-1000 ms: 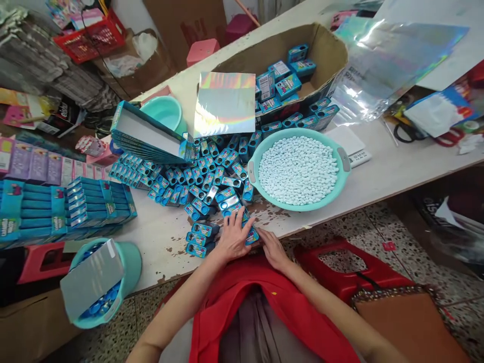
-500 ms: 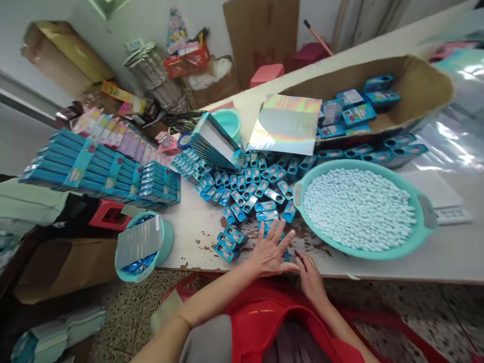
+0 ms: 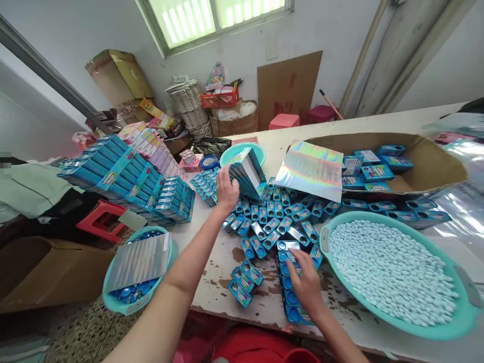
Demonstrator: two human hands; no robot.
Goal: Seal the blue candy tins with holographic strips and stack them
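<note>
My left hand [image 3: 227,191] reaches forward to the left side of a leaning stack of blue cardboard boxes with white insides [image 3: 247,174]. Its fingers are stretched out at the stack's edge; whether they touch it I cannot tell. Nearer to me, my right hand [image 3: 305,277] is over a row of small blue tins [image 3: 289,283], fingers bent and apart, the fingertips near the upper tins. The row looks packed in a narrow blue box. A small group of tins [image 3: 245,282] lies left of it, and many more tins [image 3: 272,217] are spread beyond.
At right stands a large turquoise basin [image 3: 328,247] of pale blue candies. Behind it are a long cardboard box [image 3: 427,166] holding blue packs and a shiny sheet [image 3: 310,169]. Stacked blue cartons [image 3: 128,176] and a turquoise tub [image 3: 172,252] are at left. A person's pale sleeve [image 3: 30,186] shows there.
My left hand has moved from the near tins forward to the stack of boxes. My right hand has moved up over the row, now uncovered. The camera has tilted up.
</note>
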